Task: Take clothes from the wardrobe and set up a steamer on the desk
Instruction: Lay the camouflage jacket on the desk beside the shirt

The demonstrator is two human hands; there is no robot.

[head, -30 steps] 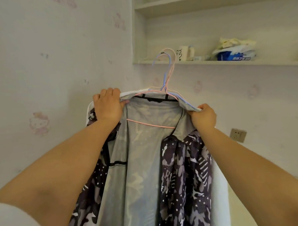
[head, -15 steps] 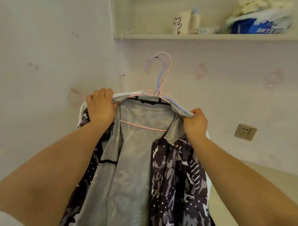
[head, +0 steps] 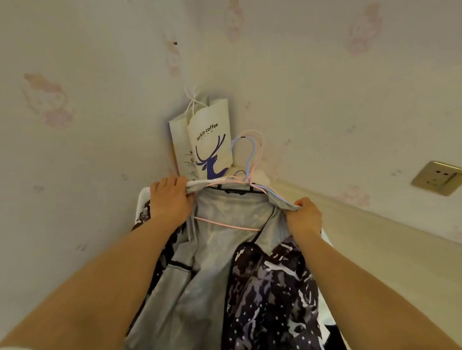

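Observation:
A dark camouflage-print jacket (head: 272,292) with a grey lining hangs open on thin pink and blue wire hangers (head: 250,158), together with a white garment behind it. My left hand (head: 170,198) grips the jacket's left shoulder at the collar. My right hand (head: 303,219) pinches the right shoulder edge. I hold the clothes spread out in front of me, low, over a pale desk top (head: 386,250) in the room's corner. The hanger hooks stick up free, hooked on nothing. No steamer is in view.
A white paper coffee bag (head: 210,144) with a blue deer print stands in the corner behind the hangers. A wall socket (head: 441,177) sits on the right wall. Wallpapered walls close in on the left and behind.
The view has tipped downward: the shelf with a cup and packets has left the frame, and the paper bag and desk top have come into view. Both hands keep their grip, the clothes held lower.

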